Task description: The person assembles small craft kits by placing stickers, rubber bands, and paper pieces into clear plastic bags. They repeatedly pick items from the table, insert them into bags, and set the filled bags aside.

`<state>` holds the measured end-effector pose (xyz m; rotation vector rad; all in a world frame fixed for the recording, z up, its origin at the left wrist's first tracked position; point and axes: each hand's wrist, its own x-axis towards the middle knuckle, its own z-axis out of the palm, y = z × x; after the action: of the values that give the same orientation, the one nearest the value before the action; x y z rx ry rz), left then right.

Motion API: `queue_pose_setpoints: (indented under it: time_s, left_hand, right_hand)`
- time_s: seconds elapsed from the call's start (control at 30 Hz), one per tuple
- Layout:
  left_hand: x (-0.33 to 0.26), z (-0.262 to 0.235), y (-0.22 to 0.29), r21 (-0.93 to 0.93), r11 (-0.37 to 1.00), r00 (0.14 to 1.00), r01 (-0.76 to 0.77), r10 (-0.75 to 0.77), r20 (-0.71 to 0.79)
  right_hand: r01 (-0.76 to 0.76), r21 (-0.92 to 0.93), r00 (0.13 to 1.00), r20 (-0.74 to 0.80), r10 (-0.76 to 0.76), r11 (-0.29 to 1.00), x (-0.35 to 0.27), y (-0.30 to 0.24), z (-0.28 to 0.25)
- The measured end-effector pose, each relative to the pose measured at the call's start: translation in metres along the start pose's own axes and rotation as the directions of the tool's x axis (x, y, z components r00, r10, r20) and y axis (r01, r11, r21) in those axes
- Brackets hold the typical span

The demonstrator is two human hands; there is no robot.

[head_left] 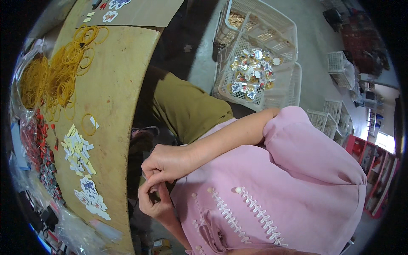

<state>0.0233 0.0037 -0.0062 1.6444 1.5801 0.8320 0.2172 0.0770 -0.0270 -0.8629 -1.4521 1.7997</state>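
My right hand (168, 163) has its fingers curled in. It meets my left hand (157, 205), just below it, in front of the pink top (263, 182). The left thumb and fingers are bent together against the right fingertips. Whatever sits between them, if anything, is hidden. Both hands are off the table (114, 93), beside its edge. Nearest on it are cut-out printed cards (91, 197) and a pile of small yellow and white strips (77, 151). Beyond lies a heap of yellow rubber-band-like loops (63, 76), with one loose loop (89, 124) apart.
Red and dark small parts (47, 170) line the table's far side, beside clear plastic bags (80, 229). A brown board (140, 15) with cut-outs lies at the top. White plastic crates (293, 46) stand on the floor, one holding packed cut-out pieces (253, 74). A red rack (369, 170) stands right.
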Motion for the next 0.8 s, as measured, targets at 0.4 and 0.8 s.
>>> queue_pose_setpoints:
  time_s: [0.4,0.8]
  left_hand:
    - [0.004,0.003,0.012,0.188,0.981,0.985,-0.054,0.083,-0.15]
    - [-0.002,-0.019,0.005,0.297,0.905,0.944,-0.303,0.329,-0.039]
  right_hand:
    - [0.032,-0.229,0.999,0.02,-0.029,0.973,-0.002,0.012,0.001]
    - [0.132,-0.479,0.98,-0.069,-0.187,0.868,0.002,-0.033,-0.003]
